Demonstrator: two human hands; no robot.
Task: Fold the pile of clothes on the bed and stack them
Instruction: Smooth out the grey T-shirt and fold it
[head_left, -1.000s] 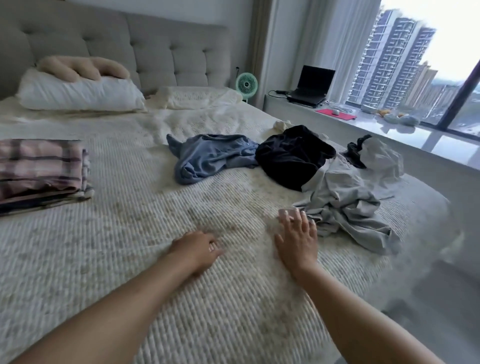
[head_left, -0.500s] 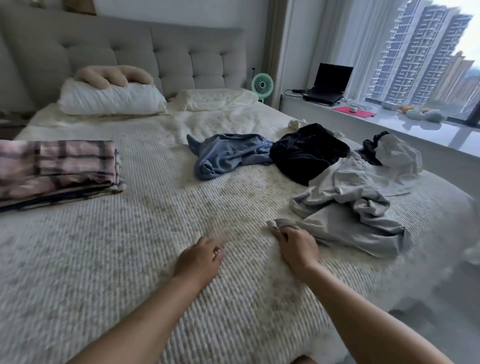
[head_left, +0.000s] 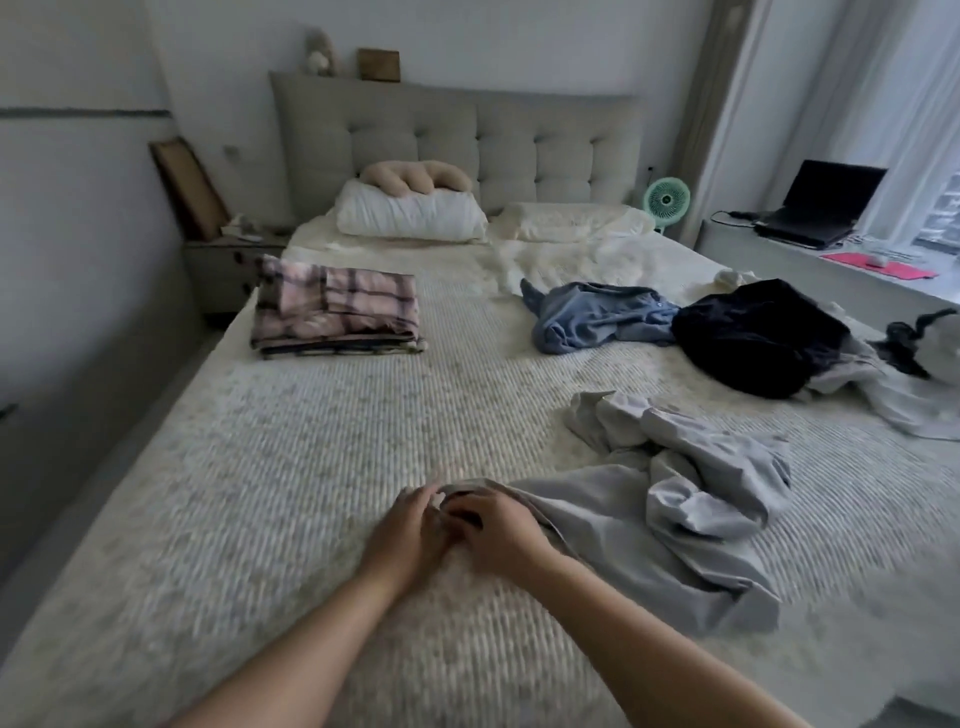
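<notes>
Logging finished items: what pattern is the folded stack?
Pink plaid with dark stripes, on the folded stack; head view.

View: single head cam, wide-angle
Position: at the foot of the bed (head_left: 311, 519), worn on the person's head
Facing: forward and down, toward the headboard (head_left: 467, 135)
Nearness: forearms and both hands close at bottom centre; window ledge (head_left: 831, 265) at far right
Overlap: none, one view only

Wide bed (head_left: 322, 467) under ribbed cream cover; on it: folded pink plaid stack (head_left: 335, 312), crumpled blue shirt (head_left: 597, 319), black garment (head_left: 758, 338), rumpled grey garment (head_left: 675, 499), two pillows at headboard.
</notes>
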